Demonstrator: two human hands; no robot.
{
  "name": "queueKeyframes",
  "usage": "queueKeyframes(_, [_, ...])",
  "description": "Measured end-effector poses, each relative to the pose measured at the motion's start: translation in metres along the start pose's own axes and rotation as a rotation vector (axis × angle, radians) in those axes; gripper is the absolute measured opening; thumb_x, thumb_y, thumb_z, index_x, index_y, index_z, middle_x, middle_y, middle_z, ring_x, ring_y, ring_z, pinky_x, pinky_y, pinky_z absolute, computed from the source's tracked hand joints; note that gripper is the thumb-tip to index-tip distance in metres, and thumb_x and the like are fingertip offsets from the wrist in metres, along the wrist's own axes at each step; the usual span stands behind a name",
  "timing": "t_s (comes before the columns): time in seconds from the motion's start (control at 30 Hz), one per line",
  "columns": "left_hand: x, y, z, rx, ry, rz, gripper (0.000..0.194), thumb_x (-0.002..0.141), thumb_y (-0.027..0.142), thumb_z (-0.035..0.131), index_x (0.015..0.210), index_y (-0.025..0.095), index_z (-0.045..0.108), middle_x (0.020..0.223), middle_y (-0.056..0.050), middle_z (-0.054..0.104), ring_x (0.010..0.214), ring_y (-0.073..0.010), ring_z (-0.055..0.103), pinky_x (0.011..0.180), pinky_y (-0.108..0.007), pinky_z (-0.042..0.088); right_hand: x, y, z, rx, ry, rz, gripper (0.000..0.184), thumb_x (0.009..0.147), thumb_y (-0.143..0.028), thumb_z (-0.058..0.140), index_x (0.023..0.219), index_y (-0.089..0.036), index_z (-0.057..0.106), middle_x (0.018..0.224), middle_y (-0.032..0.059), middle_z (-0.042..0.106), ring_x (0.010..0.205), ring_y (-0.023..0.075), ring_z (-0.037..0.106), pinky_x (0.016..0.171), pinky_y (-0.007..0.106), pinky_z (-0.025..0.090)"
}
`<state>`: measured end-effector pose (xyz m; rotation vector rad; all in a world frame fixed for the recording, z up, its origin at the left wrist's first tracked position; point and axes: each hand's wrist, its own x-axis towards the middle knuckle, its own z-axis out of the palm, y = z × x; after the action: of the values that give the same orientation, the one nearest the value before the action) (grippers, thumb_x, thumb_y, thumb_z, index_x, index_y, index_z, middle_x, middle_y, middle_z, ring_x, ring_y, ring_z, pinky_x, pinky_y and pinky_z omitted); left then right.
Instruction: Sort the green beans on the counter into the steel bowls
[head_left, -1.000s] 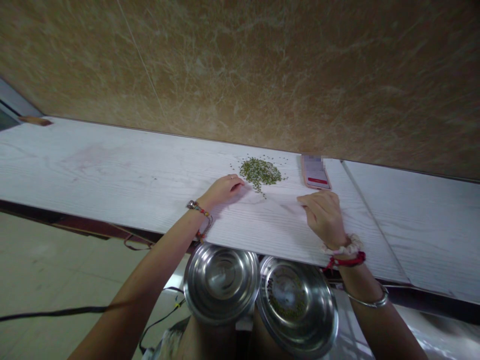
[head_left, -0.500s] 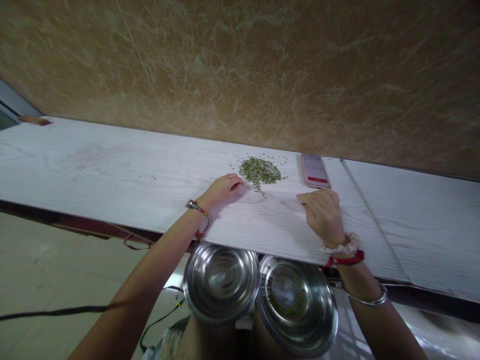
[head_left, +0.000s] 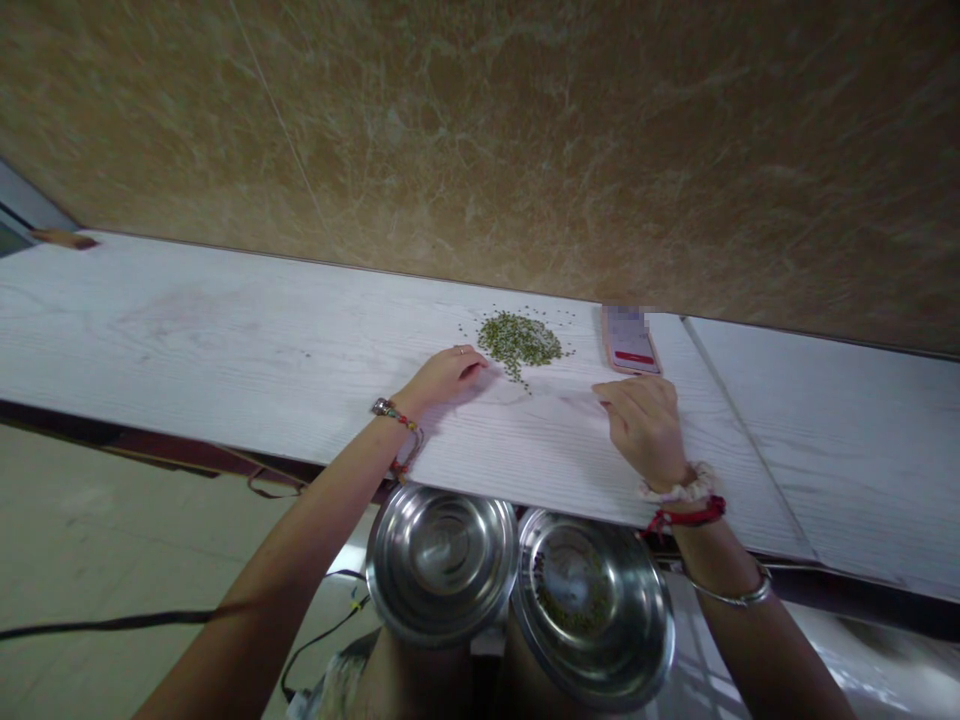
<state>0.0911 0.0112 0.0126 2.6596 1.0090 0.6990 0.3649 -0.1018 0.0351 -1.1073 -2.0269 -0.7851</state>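
Small green beans [head_left: 517,340], which look like mung beans, lie in a loose pile on the white wood-grain tabletop [head_left: 300,320], with a short trail running towards me. At the pile's left edge my left hand [head_left: 448,375] rests on the table, its fingers curled in and nothing visible in them. To the right of the pile is my right hand [head_left: 643,425], closed with fingers pressed together, just below a phone [head_left: 631,338]. I see nothing in its fingers, though their undersides are hidden.
Below the table's front edge, two metal bowls sit at my lap: the left bowl [head_left: 442,550] looks empty, the right bowl [head_left: 637,630] has green beans [head_left: 576,612] along its bottom. A brown marbled wall [head_left: 480,150] rises behind the table. A black cable [head_left: 105,625] crosses at lower left.
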Motion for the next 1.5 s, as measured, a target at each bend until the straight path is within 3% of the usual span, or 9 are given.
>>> queueKeyframes(0.23, [-0.0002,-0.0011,0.0007,0.009,0.004,0.001,0.021,0.087,0.017,0.043,0.092,0.016,0.064,0.09,-0.007,0.066,0.086,-0.0162,0.06,0.079,-0.031,0.049,0.0006,-0.0024,0.0002,0.039,0.048,0.044,0.018,0.083,-0.007,0.051,0.085,-0.021,0.062,0.072,-0.0005,0.069,0.071,0.0135,0.06,0.077,0.031,0.041])
queueKeyframes(0.43, [0.0005,-0.0014,0.0,0.004,-0.001,0.004,0.02,0.087,0.017,0.044,0.091,0.018,0.064,0.089,-0.005,0.066,0.086,-0.0156,0.06,0.08,-0.03,0.049,0.0014,-0.0035,0.0032,0.129,-0.008,0.012,0.02,0.085,-0.008,0.05,0.088,-0.021,0.064,0.077,0.0006,0.07,0.076,0.0139,0.06,0.078,0.031,0.04])
queueKeyframes(0.77, [-0.0004,0.0012,-0.0017,0.011,-0.005,-0.013,0.022,0.087,0.018,0.043,0.091,0.018,0.064,0.09,-0.006,0.067,0.084,-0.0164,0.06,0.079,-0.031,0.049,-0.0058,-0.0004,-0.0041,0.173,0.014,0.131,0.023,0.084,-0.008,0.047,0.083,-0.023,0.064,0.075,-0.0002,0.07,0.076,0.0145,0.061,0.078,0.032,0.041])
queueKeyframes(1.07, [0.0006,-0.0012,-0.0003,0.015,-0.014,-0.011,0.022,0.087,0.019,0.043,0.091,0.017,0.064,0.09,-0.007,0.066,0.085,-0.0165,0.06,0.079,-0.031,0.049,0.0005,-0.0016,0.005,0.165,0.007,0.034,0.017,0.086,-0.011,0.051,0.086,-0.022,0.064,0.078,0.0001,0.07,0.077,0.0141,0.061,0.078,0.031,0.041])
queueKeyframes(1.5, [0.0004,-0.0019,-0.0002,0.009,-0.005,-0.008,0.022,0.087,0.019,0.044,0.092,0.018,0.065,0.09,-0.006,0.067,0.086,-0.0162,0.06,0.079,-0.03,0.048,-0.0061,0.0003,-0.0017,0.174,-0.005,0.138,0.021,0.084,-0.01,0.048,0.084,-0.024,0.064,0.075,-0.0005,0.069,0.076,0.0153,0.061,0.08,0.033,0.041])
